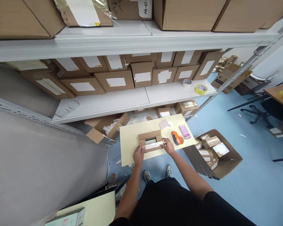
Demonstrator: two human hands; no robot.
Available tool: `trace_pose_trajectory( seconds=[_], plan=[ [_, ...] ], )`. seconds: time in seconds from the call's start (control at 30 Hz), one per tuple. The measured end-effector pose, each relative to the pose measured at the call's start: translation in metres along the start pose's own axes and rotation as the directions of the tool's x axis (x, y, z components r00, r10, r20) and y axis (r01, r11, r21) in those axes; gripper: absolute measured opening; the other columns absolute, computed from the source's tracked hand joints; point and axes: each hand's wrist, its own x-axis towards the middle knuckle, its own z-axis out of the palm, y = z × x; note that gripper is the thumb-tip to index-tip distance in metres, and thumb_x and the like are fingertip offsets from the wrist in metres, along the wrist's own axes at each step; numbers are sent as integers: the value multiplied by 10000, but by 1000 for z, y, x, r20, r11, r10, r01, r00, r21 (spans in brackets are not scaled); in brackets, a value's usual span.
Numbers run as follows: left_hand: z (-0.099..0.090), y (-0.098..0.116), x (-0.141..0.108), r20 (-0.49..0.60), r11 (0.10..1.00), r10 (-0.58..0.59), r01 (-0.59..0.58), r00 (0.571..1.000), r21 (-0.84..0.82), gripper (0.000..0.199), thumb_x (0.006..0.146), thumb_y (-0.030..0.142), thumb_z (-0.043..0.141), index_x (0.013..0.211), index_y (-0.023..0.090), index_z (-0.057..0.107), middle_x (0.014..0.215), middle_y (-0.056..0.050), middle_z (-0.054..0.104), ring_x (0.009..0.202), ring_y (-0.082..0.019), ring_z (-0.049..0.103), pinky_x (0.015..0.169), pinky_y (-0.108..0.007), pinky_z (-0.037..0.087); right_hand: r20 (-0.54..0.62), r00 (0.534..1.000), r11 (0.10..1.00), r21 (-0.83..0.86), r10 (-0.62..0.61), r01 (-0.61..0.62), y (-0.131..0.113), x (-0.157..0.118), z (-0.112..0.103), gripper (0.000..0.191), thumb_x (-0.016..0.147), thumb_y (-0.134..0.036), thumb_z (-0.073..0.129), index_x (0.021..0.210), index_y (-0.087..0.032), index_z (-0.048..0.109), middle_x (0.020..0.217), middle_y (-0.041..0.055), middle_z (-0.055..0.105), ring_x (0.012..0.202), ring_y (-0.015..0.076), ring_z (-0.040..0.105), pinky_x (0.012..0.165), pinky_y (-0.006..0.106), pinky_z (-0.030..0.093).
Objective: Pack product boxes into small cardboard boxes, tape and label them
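A small cardboard box (pixel 147 135) lies with its top flaps open on a cream tabletop (pixel 129 135). Along its near side runs a white strip (pixel 153 145), whose ends look like tape or clear film. My left hand (pixel 138 154) grips the near left corner of the box with bent fingers. At the other end of the strip, my right hand (pixel 168 146) pinches the near right corner. Something pale and greenish shows inside the box, too small to name. Right of my right hand lies an orange and dark blue hand tool (pixel 177 138).
A pinkish pixelated item (pixel 185 131) and a folded white piece (pixel 165 124) lie on the tabletop. Shelving (pixel 124 97) stands ahead, holding boxes, glasses (pixel 68 108) and tape rolls (pixel 201 89). A large carton (pixel 234 157) of packed boxes is right; another open carton (pixel 96 133) is left.
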Motion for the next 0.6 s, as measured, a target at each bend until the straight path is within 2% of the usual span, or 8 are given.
trace_pose_trajectory(
  seconds=[0.1,0.17,0.23,0.3,0.33,0.43,0.53,0.6],
  plan=[
    [0,10,-2,-56,996,-40,45,998,78,757,984,413,510,1665,274,209,1705,-62,302,1534,-299,356,1193,-428,417,-139,987,995,-37,82,-88,10,-9,16,539,877,-371,671,1393,-253,570,1409,113,552,1044,262,696,900,387,565],
    [-9,19,6,-34,987,-10,16,999,160,882,943,410,574,1677,276,105,1754,-65,108,1568,-348,261,1204,-458,393,-124,985,991,-41,123,-129,17,-13,19,520,901,-399,646,1395,-260,558,1434,110,533,1125,282,671,902,381,558],
    [-22,32,21,42,962,87,-95,995,254,970,879,341,649,1676,285,98,1762,-37,-8,1580,-369,204,1225,-462,355,-80,989,990,-56,127,-132,20,-12,18,516,915,-400,638,1405,-266,548,1452,104,530,1209,293,633,937,375,541],
    [-32,48,40,154,921,198,-237,968,310,1000,816,270,689,1668,268,167,1762,-30,53,1587,-365,174,1253,-464,305,-47,990,988,-74,131,-134,19,-8,14,544,912,-390,651,1427,-263,530,1479,106,521,1263,299,601,970,374,522],
    [-36,55,48,193,908,224,-277,955,315,1006,800,252,687,1667,264,179,1748,-33,159,1582,-352,195,1261,-463,292,-34,989,987,-79,141,-143,18,-6,11,563,909,-385,660,1439,-257,521,1492,111,515,1278,303,591,981,376,515],
    [-39,73,58,172,894,239,-286,956,345,939,808,218,632,1659,197,236,1576,-89,487,1500,-307,361,1252,-428,312,7,982,979,-82,190,-189,13,0,5,597,903,-385,674,1457,-238,510,1517,127,506,1285,316,584,985,385,505],
    [-28,77,44,118,884,198,-229,973,407,651,887,242,547,1534,182,511,1369,-121,643,1389,-302,477,1197,-408,381,54,974,974,-75,219,-215,12,2,2,588,918,-409,652,1458,-227,511,1498,142,525,1257,325,599,965,399,509],
    [-16,74,25,155,873,156,-209,976,440,472,926,284,519,1363,210,682,1340,-121,666,1367,-306,500,1173,-410,406,67,974,975,-72,215,-210,14,0,2,572,931,-424,630,1453,-217,517,1469,158,543,1254,336,594,969,418,505]
  ],
)
